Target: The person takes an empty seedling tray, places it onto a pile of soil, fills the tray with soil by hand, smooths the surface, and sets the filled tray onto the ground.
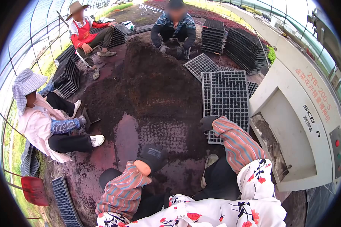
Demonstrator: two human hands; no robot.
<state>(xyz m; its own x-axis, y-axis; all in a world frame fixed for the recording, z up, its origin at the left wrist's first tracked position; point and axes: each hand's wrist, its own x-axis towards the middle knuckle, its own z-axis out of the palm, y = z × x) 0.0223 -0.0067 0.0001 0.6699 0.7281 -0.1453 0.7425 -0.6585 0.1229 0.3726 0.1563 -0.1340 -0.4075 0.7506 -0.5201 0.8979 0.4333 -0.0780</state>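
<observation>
My left hand wears a dark glove with an orange cuff and is held over the dirty floor sheet, in front of my left knee; its fingers are hard to make out. At the near left corner of a stack of black seedling trays is my right hand, also dark-gloved, against the tray edge. The trays' many square cells look unfilled. Beyond my hands rises a large heap of dark soil, and a grid of small soil marks covers the sheet between.
A pale machine stands close on the right. One person sits left with a small scoop, another sits back left, a third crouches behind the heap. Tray stacks stand behind; a red shovel is at lower left.
</observation>
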